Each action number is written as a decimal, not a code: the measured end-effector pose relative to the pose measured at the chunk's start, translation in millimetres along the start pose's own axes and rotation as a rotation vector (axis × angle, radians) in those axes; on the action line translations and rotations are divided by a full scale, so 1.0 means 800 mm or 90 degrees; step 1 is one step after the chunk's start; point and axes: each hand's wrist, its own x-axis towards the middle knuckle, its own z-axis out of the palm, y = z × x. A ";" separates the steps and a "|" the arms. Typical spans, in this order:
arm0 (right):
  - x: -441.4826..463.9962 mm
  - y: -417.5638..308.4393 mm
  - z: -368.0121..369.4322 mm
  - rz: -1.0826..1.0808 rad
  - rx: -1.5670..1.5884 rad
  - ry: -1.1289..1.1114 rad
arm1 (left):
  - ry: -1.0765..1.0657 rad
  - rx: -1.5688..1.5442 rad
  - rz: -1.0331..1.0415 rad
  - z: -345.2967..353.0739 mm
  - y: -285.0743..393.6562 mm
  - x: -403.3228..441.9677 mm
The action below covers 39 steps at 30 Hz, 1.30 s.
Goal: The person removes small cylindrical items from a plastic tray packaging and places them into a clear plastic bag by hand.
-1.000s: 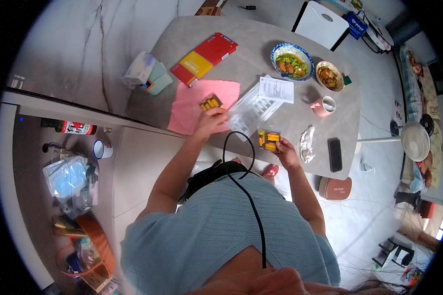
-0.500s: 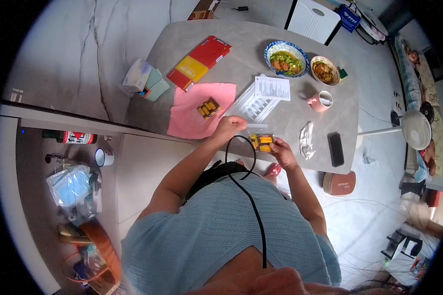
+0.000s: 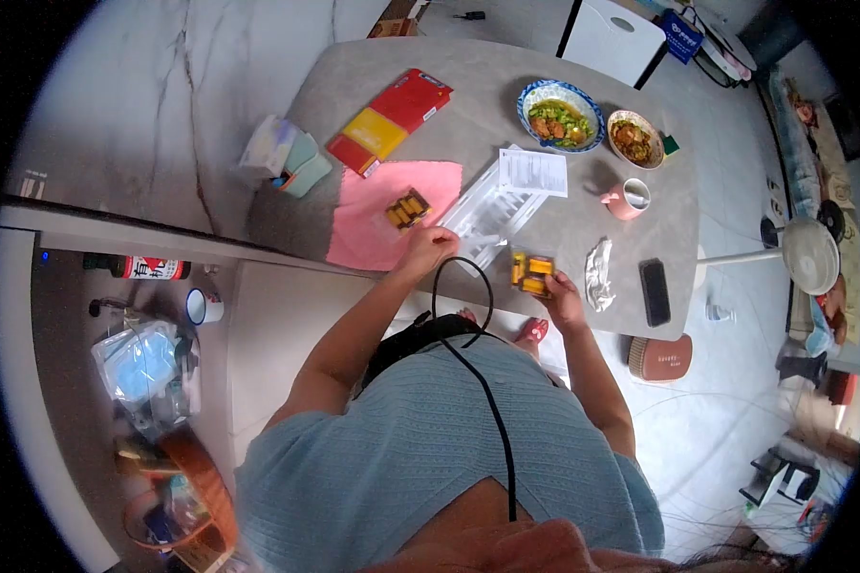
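My right hand (image 3: 566, 302) grips a clear pack of yellow-and-black batteries (image 3: 533, 271) by its right side, over the table's near edge. To the left, my left hand (image 3: 431, 251) is closed in a pinch by the corner of the pink cloth (image 3: 358, 215); a clear, shiny bit shows near its fingertips, too faint to name. A second group of yellow-and-black batteries (image 3: 408, 210) lies on the cloth. Just beyond my hands is a white plastic tray (image 3: 508, 208) with slots, and a printed sheet (image 3: 535, 173) covers its far end.
On the grey table (image 3: 468, 86) are a red-and-yellow box (image 3: 390, 122), two food bowls (image 3: 560, 116), a pink mug (image 3: 627, 199), a crumpled tissue (image 3: 599, 275) and a phone (image 3: 655, 291). A black cable (image 3: 490, 382) hangs down in front of me.
My hands have moved apart: the left went slightly left, away from the pack. The right hand has raised and turned the battery pack, so its face shows more fully.
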 end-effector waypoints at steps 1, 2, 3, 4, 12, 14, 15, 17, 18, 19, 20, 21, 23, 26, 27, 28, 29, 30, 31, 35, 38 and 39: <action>-0.001 -0.003 -0.007 0.002 -0.003 -0.005 | 0.009 0.044 0.011 -0.005 -0.010 0.001; -0.003 -0.004 -0.015 -0.019 0.036 0.021 | 0.018 0.089 0.020 -0.009 -0.023 0.002; -0.004 -0.006 -0.023 -0.040 0.076 0.046 | 0.025 0.087 0.019 -0.014 -0.035 0.003; -0.005 -0.009 -0.033 -0.044 0.087 0.058 | 0.053 0.151 0.111 -0.019 -0.050 0.004; -0.008 -0.010 -0.096 -0.092 0.164 0.160 | -0.006 0.052 -0.068 -0.039 -0.075 -0.016; -0.001 -0.003 -0.114 -0.109 0.177 0.155 | -0.013 0.086 -0.057 -0.037 -0.064 -0.024; 0.001 0.001 -0.124 -0.108 0.176 0.154 | -0.011 0.085 -0.058 -0.035 -0.064 -0.025; 0.001 0.001 -0.124 -0.107 0.197 0.183 | 0.005 0.046 -0.054 -0.033 -0.065 -0.026; 0.001 0.001 -0.124 -0.106 0.197 0.182 | 0.006 0.045 -0.055 -0.033 -0.067 -0.025; 0.000 0.000 -0.122 -0.108 0.196 0.189 | -0.008 0.042 -0.047 -0.033 -0.069 -0.024; -0.002 -0.001 -0.120 -0.111 0.195 0.196 | -0.022 0.038 -0.040 -0.032 -0.071 -0.022; -0.003 -0.002 -0.118 -0.111 0.195 0.197 | -0.023 0.038 -0.041 -0.031 -0.073 -0.021; -0.003 -0.002 -0.120 -0.125 0.200 0.159 | -0.037 0.005 -0.042 -0.028 -0.073 -0.019; 0.002 0.003 -0.129 -0.119 0.205 0.142 | -0.037 -0.014 -0.065 -0.028 -0.073 -0.018; 0.004 0.005 -0.133 -0.119 0.205 0.142 | -0.037 -0.013 -0.065 -0.027 -0.073 -0.018; 0.004 0.006 -0.133 -0.119 0.206 0.146 | -0.031 0.002 -0.054 -0.027 -0.072 -0.018; 0.004 0.006 -0.132 -0.120 0.206 0.151 | -0.025 0.018 -0.043 -0.027 -0.071 -0.018; 0.004 0.006 -0.132 -0.120 0.206 0.151 | -0.025 0.018 -0.043 -0.026 -0.071 -0.019; 0.004 0.007 -0.133 -0.115 0.217 0.163 | -0.021 0.010 -0.049 -0.026 -0.065 -0.020; 0.004 0.007 -0.134 -0.109 0.219 0.171 | -0.033 0.024 -0.086 -0.028 -0.061 -0.019; 0.005 0.008 -0.135 -0.104 0.232 0.182 | -0.008 -0.003 -0.081 -0.025 -0.063 -0.018; 0.005 0.008 -0.136 -0.104 0.233 0.182 | -0.008 -0.003 -0.081 -0.026 -0.064 -0.018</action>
